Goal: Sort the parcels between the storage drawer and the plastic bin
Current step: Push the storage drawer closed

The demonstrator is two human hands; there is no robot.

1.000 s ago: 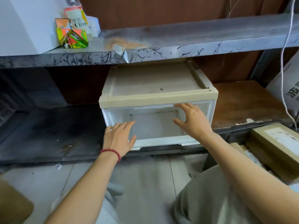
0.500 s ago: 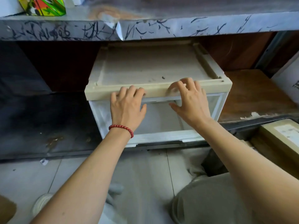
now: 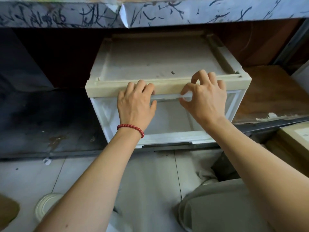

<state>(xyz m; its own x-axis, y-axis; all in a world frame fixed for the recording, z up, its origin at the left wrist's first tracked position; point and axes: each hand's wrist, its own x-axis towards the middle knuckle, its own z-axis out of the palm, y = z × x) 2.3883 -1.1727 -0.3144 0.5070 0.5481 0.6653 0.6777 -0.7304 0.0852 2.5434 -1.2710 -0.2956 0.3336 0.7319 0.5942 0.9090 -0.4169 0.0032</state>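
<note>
Floor [image 3: 150, 173]: pale grey tiles nearest the camera, running up to the front edge of the lower shelf.
Shoe [image 3: 45, 205]: white, on the floor at the lower left, partly hidden by the left forearm.
Trouser knee [image 3: 225, 206]: grey cloth at the lower right, under the right forearm.
Paper scrap [image 3: 46, 161]: a small white tag on the floor, just in front of the lower shelf's front edge, left of the drawer.
Parcels [image 3: 294, 139]: brown cardboard boxes at the far right, in front of and below the shelf's front edge. The top one bears a white label. What they lie in cannot be told.
Bracelet [image 3: 131, 127]: red beads round the left wrist.
Left hand [image 3: 136, 104]: fingers curled over the beige front rim of the storage drawer, thumb against the clear lip beneath. It grips left of the middle.
Right hand [image 3: 204, 101]: fingers bent with their tips on the same rim, thumb and forefinger pinching the clear lip, right of the middle.
Hands: near each other, not touching.
Storage drawer [image 3: 167, 64]: white translucent plastic with a beige top frame, upright at the lower shelf's front edge, about midway along it.
Lower shelf [image 3: 41, 118]: dark and stained to the drawer's left.
Wooden board [image 3: 270, 94]: brown, flat on the shelf just right of the drawer, chipped white at its front edge.
Upper shelf [image 3: 184, 12]: its pale front edge, covered in black scribbles, overhangs the drawer's back.
</note>
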